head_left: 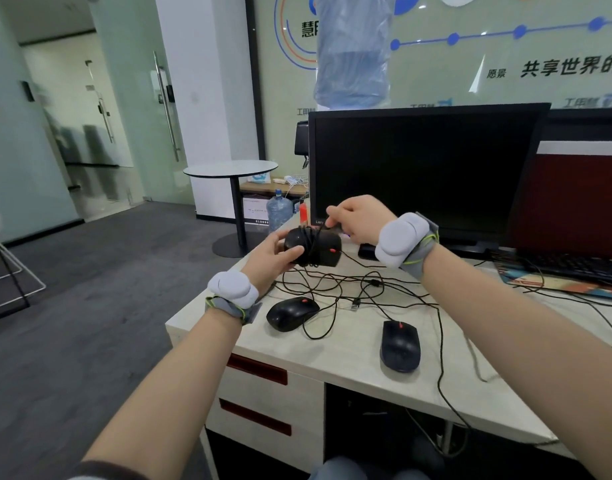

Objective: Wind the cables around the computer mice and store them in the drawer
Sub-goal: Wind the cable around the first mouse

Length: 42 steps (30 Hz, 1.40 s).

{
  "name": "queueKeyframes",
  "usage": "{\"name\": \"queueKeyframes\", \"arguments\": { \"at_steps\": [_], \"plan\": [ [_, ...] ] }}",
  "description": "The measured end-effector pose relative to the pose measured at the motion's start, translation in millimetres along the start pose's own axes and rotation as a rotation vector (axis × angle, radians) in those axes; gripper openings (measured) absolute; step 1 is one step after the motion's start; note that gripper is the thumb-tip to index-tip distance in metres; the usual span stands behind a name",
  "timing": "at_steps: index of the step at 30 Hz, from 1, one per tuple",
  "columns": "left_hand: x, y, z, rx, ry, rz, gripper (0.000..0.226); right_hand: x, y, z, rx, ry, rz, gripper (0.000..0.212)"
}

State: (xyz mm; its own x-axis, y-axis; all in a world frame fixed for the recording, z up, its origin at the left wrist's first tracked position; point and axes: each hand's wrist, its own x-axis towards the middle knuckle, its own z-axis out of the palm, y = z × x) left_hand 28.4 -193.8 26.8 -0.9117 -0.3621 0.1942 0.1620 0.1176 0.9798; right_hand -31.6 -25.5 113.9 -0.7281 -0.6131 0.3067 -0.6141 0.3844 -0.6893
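The held mouse is a black one with a red scroll wheel, lifted above the far left part of the desk, in front of the dark monitor. Several turns of its thin black cable already circle its middle; where the loose end runs cannot be followed, since it drops into a tangle of black cables lying on the desktop. The left hand grips the mouse from the left with thumb across the top and fingers curled beneath, so the near end of the body is hidden. The right hand hovers just above and behind it, fingertips pinching the cable and drawing it taut from the mouse's upper edge. Both wrists wear padded grey bands. Two more black mice lie on the desk unwound: the left mouse just beside the left wrist, the right mouse nearer the front edge, well apart from each other. A keyboard is cut off at the right edge. Under the desktop on the left sit two drawer fronts with dark red recessed handles, the upper drawer and the lower drawer, both closed, so their contents cannot be seen.
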Motion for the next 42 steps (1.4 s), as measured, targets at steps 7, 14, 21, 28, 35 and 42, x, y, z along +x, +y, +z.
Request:
{"name": "queueKeyframes", "arguments": {
  "at_steps": [7, 14, 21, 28, 35, 42],
  "plan": [
    [-16, 20, 8, -0.051, -0.431, -0.05, 0.038, 3, 20, -6, -0.073, 0.023, -0.004, 0.027],
    [-17, 14, 7, -0.46, -0.516, -0.109, 0.056, -1, 33, -2, 0.289, -0.003, 0.075, 0.018],
    [-4, 32, 21, -0.697, -0.225, 0.014, 0.015, 3, 30, 29, 0.386, -0.133, 0.209, 0.018],
    [14, 31, 16, -0.435, 0.229, 0.12, 0.043, -18, 12, 52, 0.014, -0.464, 0.146, 0.021],
    [12, 0, -10, 0.023, 0.294, 0.052, 0.046, -8, -17, 23, -0.159, -0.116, -0.116, 0.029],
    [1, 6, -7, 0.102, -0.022, 0.051, 0.03, 6, -1, 5, -0.123, 0.088, -0.154, 0.03]
  ]
}}
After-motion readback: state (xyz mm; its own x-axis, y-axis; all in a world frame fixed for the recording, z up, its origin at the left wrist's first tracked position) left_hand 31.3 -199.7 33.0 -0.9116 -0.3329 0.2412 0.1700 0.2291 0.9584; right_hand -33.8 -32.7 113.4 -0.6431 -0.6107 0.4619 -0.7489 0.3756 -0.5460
